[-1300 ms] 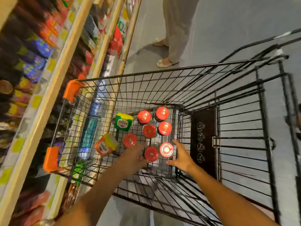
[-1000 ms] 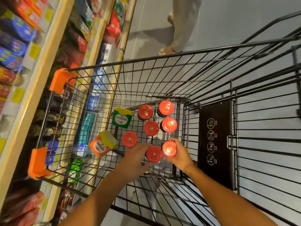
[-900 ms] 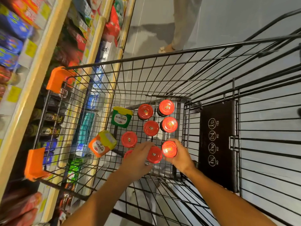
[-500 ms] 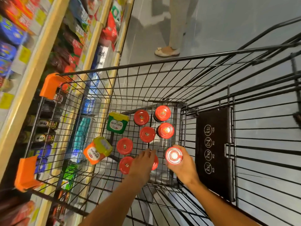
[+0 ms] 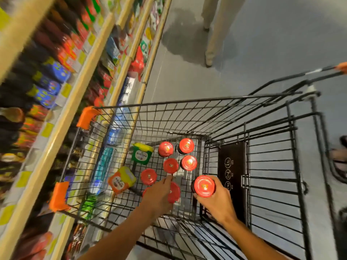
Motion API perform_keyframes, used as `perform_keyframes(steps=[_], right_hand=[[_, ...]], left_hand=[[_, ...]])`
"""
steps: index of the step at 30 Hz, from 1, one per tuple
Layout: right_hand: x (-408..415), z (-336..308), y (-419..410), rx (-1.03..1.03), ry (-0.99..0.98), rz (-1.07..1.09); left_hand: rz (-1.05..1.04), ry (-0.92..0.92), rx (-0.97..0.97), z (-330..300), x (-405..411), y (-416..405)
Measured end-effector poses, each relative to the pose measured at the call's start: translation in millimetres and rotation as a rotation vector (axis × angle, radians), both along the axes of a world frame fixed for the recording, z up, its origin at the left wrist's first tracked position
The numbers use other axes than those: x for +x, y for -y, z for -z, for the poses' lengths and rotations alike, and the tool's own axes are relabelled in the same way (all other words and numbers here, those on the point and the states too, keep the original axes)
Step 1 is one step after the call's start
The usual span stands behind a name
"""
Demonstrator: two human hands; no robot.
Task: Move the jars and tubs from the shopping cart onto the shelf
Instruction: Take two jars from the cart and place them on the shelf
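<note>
Several red-lidded jars point(image 5: 170, 165) stand on the floor of the black wire shopping cart point(image 5: 187, 103). My right hand point(image 5: 216, 200) grips one red-lidded jar point(image 5: 204, 186), lifted above the others near the cart's right side. My left hand point(image 5: 159, 194) is down over another red-lidded jar point(image 5: 174, 192) with its fingers around the lid. A green tub with a yellow lid point(image 5: 141, 153) and an orange tub with a yellow lid point(image 5: 121, 179) lie at the cart's left. The shelf point(image 5: 75, 94) with packed goods runs along the left.
Orange corner bumpers point(image 5: 85, 116) mark the cart's left rim, close against the shelf edge. The cart's black child-seat flap point(image 5: 231, 173) stands at the right. A person in light trousers point(image 5: 216, 30) stands on the grey floor beyond the cart.
My right hand has raised its jar up out of the group. My left hand has settled onto a jar near the cart's front. The view has tilted up toward the shelf.
</note>
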State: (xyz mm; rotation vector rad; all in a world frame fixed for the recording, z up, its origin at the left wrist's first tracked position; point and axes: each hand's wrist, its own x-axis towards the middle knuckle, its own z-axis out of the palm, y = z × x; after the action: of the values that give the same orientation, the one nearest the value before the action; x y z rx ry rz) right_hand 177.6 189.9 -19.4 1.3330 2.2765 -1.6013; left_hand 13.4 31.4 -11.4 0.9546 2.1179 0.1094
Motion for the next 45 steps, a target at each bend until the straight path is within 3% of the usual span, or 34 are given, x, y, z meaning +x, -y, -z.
perform_keyframes(steps=[4, 10, 22, 30, 38, 45], right_hand=[[-6.7, -80.7, -6.7, 0.069, -0.086, -0.037], [-40.3, -221.4, -8.7, 0.191, -0.294, -0.114], [-104.8, -420.4, 57.7, 0.325, -0.754, -0.266], [-106.6, -510.2, 173.6, 0.316, -0.983, -0.521], [-103.7, -561.5, 320.2, 0.157, -1.162, -0.804], [-86.5, -597.1, 423.7, -0.044, -1.232, -1.108]], left_hand=[[-0.360, 0.072, 0.217, -90.1, -4.2, 21.0], [-0.681, -0.060, 0.641, -232.2, -12.0, 54.3], [-0.945, -0.294, 1.298, -425.4, 0.0, 128.4], [-0.998, -0.614, 1.351, -509.5, 49.8, 263.3], [-1.159, -0.937, 1.291, -560.8, 128.2, 404.1], [-1.355, -1.285, 1.188, -594.0, 219.4, 465.6]])
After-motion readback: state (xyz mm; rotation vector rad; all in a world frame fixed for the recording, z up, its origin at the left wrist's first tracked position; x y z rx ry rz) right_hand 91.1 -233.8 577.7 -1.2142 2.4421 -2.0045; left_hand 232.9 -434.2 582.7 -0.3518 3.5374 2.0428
